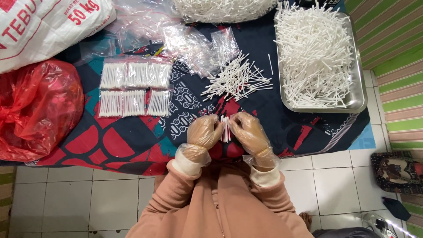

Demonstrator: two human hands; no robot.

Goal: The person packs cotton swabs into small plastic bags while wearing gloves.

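Together, the gloved fingers (222, 124) of the left hand (203, 132) and right hand (248, 131) pinch a small bundle of cotton swabs (225, 129) upright above the patterned cloth (132, 141). The step looks like squaring the bundle; bagging it would need a packet like the filled packets (134, 88). Beyond lie loose swabs (235, 79) and the steel tray (359, 94).

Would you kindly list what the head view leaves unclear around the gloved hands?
- Small bundle of white cotton swabs: count unreadable, covered by left hand and right hand.
- Red plastic bag: contents hidden, frame edge cuts it.
- Steel tray: bottom buried under swabs.
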